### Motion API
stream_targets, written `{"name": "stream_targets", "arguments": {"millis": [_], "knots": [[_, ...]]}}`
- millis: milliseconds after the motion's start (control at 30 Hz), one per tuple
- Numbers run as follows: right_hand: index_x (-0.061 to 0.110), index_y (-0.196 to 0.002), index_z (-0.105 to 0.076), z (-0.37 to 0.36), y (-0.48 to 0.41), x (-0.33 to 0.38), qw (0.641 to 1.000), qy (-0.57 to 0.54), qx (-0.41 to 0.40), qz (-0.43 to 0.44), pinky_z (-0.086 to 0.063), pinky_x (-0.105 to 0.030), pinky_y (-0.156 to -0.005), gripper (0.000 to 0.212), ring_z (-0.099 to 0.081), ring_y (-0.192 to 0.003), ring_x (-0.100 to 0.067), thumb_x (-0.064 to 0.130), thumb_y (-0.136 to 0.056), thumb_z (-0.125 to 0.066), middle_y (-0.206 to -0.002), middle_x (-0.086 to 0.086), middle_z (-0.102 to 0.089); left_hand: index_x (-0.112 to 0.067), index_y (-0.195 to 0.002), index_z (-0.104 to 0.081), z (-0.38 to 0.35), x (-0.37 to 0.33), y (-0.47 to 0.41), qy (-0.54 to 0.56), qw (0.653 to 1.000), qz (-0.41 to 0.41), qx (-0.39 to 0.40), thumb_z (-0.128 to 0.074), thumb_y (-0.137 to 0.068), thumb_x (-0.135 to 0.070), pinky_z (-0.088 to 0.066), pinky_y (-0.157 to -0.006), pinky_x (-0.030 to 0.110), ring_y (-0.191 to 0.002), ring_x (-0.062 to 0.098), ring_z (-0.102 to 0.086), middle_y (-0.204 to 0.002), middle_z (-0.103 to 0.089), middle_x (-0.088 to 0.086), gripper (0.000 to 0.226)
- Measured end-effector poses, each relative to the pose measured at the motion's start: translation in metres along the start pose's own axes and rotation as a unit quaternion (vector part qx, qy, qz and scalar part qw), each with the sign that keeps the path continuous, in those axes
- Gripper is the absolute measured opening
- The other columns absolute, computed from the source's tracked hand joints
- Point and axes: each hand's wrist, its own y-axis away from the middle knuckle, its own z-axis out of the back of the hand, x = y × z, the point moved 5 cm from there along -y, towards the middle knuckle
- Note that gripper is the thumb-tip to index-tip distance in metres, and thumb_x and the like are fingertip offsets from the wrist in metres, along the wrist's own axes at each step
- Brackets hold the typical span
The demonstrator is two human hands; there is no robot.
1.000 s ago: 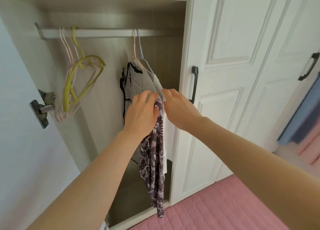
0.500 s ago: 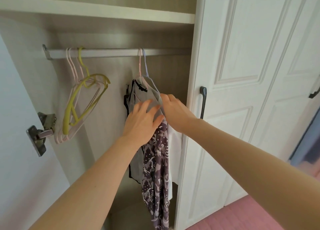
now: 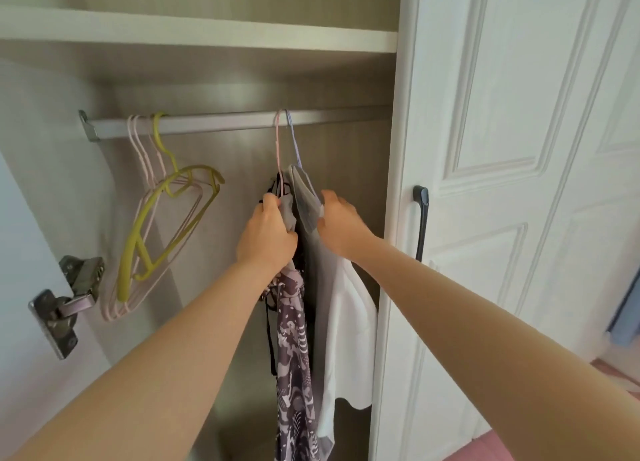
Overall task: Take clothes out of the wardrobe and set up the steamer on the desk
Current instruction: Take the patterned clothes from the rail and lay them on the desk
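Inside the open wardrobe (image 3: pixel 214 79), two garments are hung from the rail (image 3: pixel 225 122). Below the rail, the patterned garment (image 3: pixel 294 356) is gripped by the left hand (image 3: pixel 268 233), and the grey-white garment (image 3: pixel 341 308) is pinched by the right hand (image 3: pixel 341 221). Empty hangers (image 3: pixel 162 225) are hung further left on the rail.

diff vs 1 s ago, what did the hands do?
The left hand and right hand moved up and apart, parting the hanging clothes: the left now grips the grey black-trimmed garment, the right the grey-and-white garment. Both hangers remain hooked on the metal wardrobe rail; the empty yellow and pink hangers are unmoved.
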Motion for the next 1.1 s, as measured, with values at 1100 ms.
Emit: {"name": "stream_targets", "arguments": {"millis": [1100], "knots": [[0.004,-0.115,-0.061,0.032,0.027,0.035,0.922,-0.368,-0.052,-0.112,-0.039,-0.023,-0.076,0.036,-0.049,-0.093,-0.016,-0.006,-0.090,-0.037,-0.117,-0.009,-0.059,-0.013,-0.102,-0.061,0.022,-0.002,0.006,0.554,0.793,0.250,0.042,-0.051,-0.098,-0.016,-0.048,-0.058,0.028,-0.074,0.017,-0.063,-0.087,-0.066,0.006,0.011]]}}
